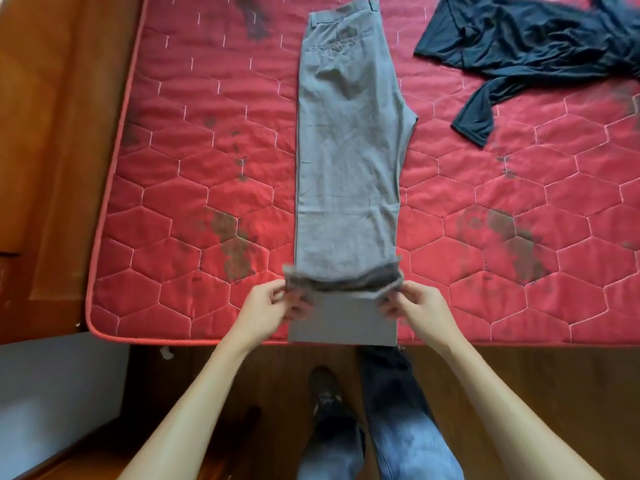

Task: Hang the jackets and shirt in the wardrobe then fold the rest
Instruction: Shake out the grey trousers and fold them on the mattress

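At the six o'clock edge of the bed (207, 202), my left hand (268, 304) and right hand (420, 303) pinch the hem of the grey trousers (346, 150); I'd carry both corners level toward twelve.

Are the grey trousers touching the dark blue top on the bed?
Apart. The head view shows a strip of red mattress between the grey trousers and the dark blue top.

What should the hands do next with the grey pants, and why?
Probably lift the near end and lay it toward the waistband. The left hand and right hand each pinch a corner of that end, and the pants lie flat and straight on the mattress, ready to fold.
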The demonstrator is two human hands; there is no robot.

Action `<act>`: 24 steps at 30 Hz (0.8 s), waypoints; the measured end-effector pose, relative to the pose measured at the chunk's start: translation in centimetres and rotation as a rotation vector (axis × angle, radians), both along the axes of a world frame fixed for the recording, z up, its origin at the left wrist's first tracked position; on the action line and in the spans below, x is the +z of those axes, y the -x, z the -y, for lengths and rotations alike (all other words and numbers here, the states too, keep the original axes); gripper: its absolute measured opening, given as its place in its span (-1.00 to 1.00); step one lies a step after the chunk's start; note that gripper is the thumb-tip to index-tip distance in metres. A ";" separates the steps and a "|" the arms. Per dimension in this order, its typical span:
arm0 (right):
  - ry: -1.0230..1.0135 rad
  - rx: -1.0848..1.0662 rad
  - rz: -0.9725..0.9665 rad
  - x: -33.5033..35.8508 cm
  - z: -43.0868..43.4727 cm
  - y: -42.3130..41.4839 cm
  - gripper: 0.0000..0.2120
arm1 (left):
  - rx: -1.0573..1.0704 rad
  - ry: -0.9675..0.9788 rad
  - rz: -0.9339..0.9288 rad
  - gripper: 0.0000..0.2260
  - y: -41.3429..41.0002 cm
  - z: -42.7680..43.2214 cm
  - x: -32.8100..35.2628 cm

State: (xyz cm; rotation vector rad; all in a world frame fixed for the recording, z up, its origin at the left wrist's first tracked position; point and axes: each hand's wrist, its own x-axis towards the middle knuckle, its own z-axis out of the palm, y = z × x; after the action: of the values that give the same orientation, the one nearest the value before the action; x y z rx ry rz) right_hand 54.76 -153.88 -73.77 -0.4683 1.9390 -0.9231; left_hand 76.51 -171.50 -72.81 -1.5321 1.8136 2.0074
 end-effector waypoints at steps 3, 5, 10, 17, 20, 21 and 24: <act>-0.125 -0.073 -0.014 -3.3 1.9 0.7 -0.86 | 0.177 0.002 0.106 -0.86 3.1 1.5 -2.2; -0.204 -0.072 -0.062 -4.9 2.2 0.3 -0.68 | 0.162 0.106 0.250 -0.81 3.7 1.5 -3.9; -0.101 -0.022 -0.365 -5.7 0.6 -3.2 -0.52 | -0.037 0.366 0.542 -0.77 1.5 -1.8 -6.9; -0.227 -0.035 -0.257 -6.1 -3.1 -5.8 -0.46 | 0.042 0.299 0.446 -0.75 -1.6 -5.6 -6.7; -0.250 -0.062 -0.133 -5.9 -3.2 -5.5 -0.54 | 0.046 0.284 0.430 -0.68 -1.5 -5.4 -6.3; -0.281 -0.082 -0.084 -5.8 -3.2 -5.1 -0.62 | 0.043 0.255 0.415 -0.67 -1.4 -5.2 -6.4; -0.344 -0.093 0.017 -5.7 -3.2 -3.5 -0.71 | 0.099 0.097 0.309 -0.64 -1.2 -4.5 -6.1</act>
State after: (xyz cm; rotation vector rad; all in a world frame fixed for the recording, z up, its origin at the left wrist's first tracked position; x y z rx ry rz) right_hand 58.28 -150.64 -79.43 -0.1704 2.0650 -0.6283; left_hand 77.73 -166.98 -78.86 -1.8703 1.7641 1.6242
